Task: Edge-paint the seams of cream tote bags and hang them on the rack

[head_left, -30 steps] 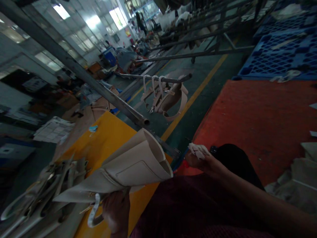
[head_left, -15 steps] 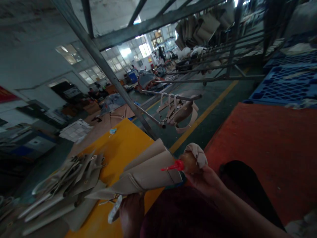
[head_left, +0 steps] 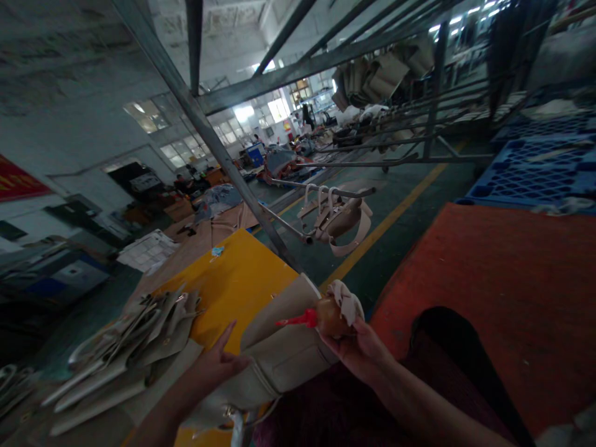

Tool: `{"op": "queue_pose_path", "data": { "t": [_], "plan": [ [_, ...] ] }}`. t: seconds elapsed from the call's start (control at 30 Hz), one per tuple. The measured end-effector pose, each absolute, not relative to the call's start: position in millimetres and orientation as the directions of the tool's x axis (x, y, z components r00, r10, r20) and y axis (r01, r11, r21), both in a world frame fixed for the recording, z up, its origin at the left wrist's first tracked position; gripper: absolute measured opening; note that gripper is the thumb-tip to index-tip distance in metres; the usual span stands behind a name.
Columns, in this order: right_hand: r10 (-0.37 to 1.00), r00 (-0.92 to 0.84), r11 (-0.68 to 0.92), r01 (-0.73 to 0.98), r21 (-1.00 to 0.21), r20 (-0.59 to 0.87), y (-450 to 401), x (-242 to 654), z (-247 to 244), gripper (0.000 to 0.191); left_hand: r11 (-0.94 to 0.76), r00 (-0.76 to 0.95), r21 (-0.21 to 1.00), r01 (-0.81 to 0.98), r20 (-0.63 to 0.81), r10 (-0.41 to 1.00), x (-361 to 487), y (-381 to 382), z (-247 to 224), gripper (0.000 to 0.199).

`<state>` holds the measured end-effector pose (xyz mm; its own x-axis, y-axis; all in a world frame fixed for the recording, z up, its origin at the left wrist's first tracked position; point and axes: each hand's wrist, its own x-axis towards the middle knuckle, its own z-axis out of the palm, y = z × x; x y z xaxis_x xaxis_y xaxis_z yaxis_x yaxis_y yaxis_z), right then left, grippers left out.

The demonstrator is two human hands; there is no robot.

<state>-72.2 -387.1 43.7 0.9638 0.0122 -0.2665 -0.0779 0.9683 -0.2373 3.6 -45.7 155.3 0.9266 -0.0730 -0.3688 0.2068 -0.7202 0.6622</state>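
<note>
In my right hand is a glue bottle with amber contents and a red nozzle pointing left. A pale cloth wraps its far end. Below it, a beige leather-like bag piece lies across my lap and the edge of the yellow table. My left hand is over the left part of this piece, index finger stretched out, nothing seen in it. Metal fittings and a pale strip show at the piece's lower end.
A pile of beige pieces lies on the table's left side. A metal rack rises beyond, with straps hanging from its bar. To the right are an orange-red board and blue pallets.
My left hand has come up from the piece's lower end and now stretches out a finger. The bottle in my right hand has moved left over the piece, which has turned somewhat.
</note>
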Motion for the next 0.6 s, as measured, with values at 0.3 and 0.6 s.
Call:
{"op": "queue_pose_path", "data": {
  "t": [0.3, 0.6],
  "plan": [
    [0.056, 0.952, 0.98, -0.109, -0.166, -0.3, -384.6, -72.1, 23.1, 0.052, -0.177, 0.692, 0.683, 0.709, -0.722, -0.013, 54.9, -124.1, 138.5, 0.043],
    [-0.173, 0.892, 0.973, 0.088, -0.213, -0.418, -474.1, -64.9, -16.4, 0.048, -0.218, 0.889, 0.876, 0.43, -0.369, 0.272, 106.1, -98.0, 164.3, 0.034]
  ]
}}
